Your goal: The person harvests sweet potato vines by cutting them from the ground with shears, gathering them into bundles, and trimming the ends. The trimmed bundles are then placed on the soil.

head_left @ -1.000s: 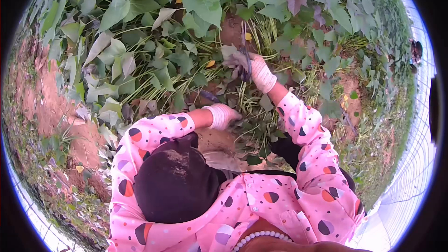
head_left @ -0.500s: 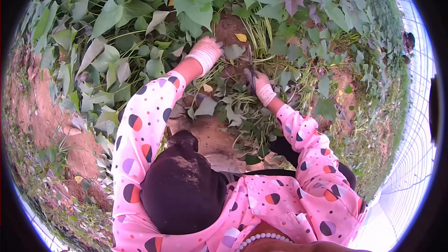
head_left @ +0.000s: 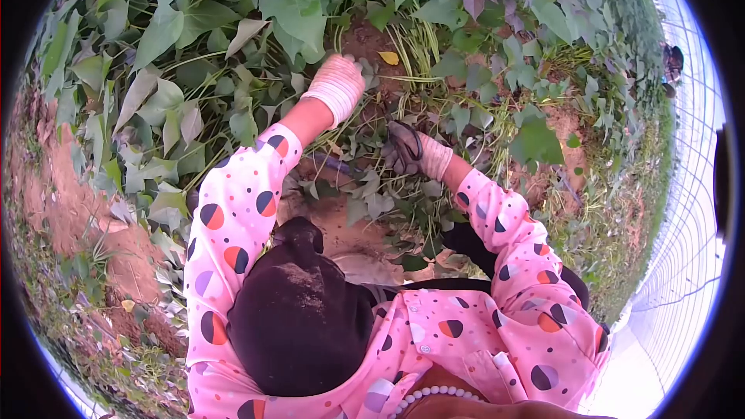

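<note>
My left hand (head_left: pixel 337 85), in a pale ribbed glove, is closed among the vines. Its fingertips are hidden, and a leaf (head_left: pixel 369 73) lies right against them. My right hand (head_left: pixel 423 157), gloved with dark fingertips, is closed on a pair of scissors (head_left: pixel 405 140). The dark handle loops show over the fingers; I cannot make out the blades. Cut-looking stems and limp leaves (head_left: pixel 376 198) lie below the two hands. Between and above them are bare brown soil and a small yellow leaf (head_left: pixel 389 57).
Dense heart-shaped leaves (head_left: pixel 163 35) spread across the far left and top. A bundle of pale green stems (head_left: pixel 415 50) runs beyond my right hand. Reddish soil (head_left: pixel 128 256) shows at the left. A white grid-like wall (head_left: pixel 691 147) curves along the right, with a distant dark shape (head_left: pixel 672 64) beside it.
The right hand has turned and come down and left; the scissor blades that pointed upward no longer show. The left hand has stayed near the same spot, its wrist turned slightly. The view has shifted a little.
</note>
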Available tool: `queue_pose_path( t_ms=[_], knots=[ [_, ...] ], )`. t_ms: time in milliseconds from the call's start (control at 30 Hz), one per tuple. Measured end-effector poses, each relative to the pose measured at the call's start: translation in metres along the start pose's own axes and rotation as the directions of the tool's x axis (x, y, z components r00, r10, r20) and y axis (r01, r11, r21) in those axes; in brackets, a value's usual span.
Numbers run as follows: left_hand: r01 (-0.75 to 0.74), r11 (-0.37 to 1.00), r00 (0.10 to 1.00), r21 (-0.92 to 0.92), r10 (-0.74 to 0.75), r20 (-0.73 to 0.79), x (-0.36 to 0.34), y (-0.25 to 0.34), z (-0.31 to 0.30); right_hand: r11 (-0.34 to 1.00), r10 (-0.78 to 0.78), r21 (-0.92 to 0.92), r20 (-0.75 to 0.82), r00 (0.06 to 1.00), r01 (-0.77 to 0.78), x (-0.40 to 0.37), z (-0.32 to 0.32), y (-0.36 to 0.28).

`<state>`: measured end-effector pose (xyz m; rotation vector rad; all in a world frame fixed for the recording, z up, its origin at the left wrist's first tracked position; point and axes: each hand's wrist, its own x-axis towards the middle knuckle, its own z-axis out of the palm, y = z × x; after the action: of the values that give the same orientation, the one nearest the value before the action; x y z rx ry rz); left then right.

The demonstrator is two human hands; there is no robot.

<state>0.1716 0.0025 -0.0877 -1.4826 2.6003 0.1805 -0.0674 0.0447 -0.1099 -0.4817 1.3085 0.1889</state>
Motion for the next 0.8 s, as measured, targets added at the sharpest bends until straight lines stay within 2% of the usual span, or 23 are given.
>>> queue_pose_path(
  t_ms=[33, 133, 200, 267, 467, 533, 600, 667, 700, 767, 800],
  knots=[
    [-0.022, 1.000, 0.998, -0.019, 0.023, 0.061, -0.001, 0.000, -0.007, 0.999, -0.020, 0.033, 0.032, 0.999, 0.019, 0.003, -0.001, 0.000],
    [0.012, 1.000, 1.000, -0.018, -0.012, 0.022, -0.002, 0.003, -0.003, 0.991, -0.091, 0.102, 0.050, 0.995, 0.086, 0.007, 0.000, -0.001],
    [0.026, 0.999, 1.000, -0.041, -0.025, 0.014, -0.002, 0.004, -0.004, 0.990, -0.093, 0.108, 0.017, 0.996, 0.091, 0.001, 0.004, -0.003],
    [0.036, 0.998, 0.999, -0.045, -0.035, 0.022, -0.003, 0.004, -0.007, 1.000, -0.022, 0.007, 0.038, 0.999, 0.022, 0.000, 0.001, -0.005],
    [0.015, 0.993, 0.996, -0.119, -0.005, 0.090, 0.000, 0.005, -0.019, 0.992, -0.029, 0.125, 0.044, 0.999, 0.023, -0.014, 0.010, -0.022],
    [-0.012, 0.988, 0.994, -0.153, 0.029, 0.105, 0.000, 0.017, -0.026, 0.995, -0.069, 0.075, 0.046, 0.997, 0.066, -0.002, 0.007, -0.014],
    [-0.039, 0.982, 0.991, -0.183, 0.062, 0.121, -0.005, 0.022, -0.029, 0.980, -0.200, -0.050, -0.165, 0.966, 0.195, -0.003, 0.017, -0.008],
    [-0.026, 0.983, 0.968, -0.181, 0.070, 0.239, -0.012, 0.021, -0.027, 0.974, -0.229, -0.047, -0.182, 0.956, 0.224, 0.000, 0.013, -0.002],
    [0.006, 0.980, 0.976, -0.197, 0.038, 0.215, -0.022, 0.018, -0.026, 0.965, -0.261, -0.091, -0.208, 0.943, 0.248, 0.001, 0.011, 0.002],
    [0.114, 0.892, 0.991, -0.437, -0.070, 0.116, -0.054, 0.003, -0.035, 0.954, -0.294, -0.132, -0.226, 0.929, 0.270, -0.004, 0.010, 0.001],
    [0.105, 0.811, 0.988, -0.576, -0.151, -0.033, -0.078, -0.009, -0.049, 0.967, -0.243, -0.131, -0.222, 0.944, 0.218, -0.011, 0.010, -0.004]
  ],
)
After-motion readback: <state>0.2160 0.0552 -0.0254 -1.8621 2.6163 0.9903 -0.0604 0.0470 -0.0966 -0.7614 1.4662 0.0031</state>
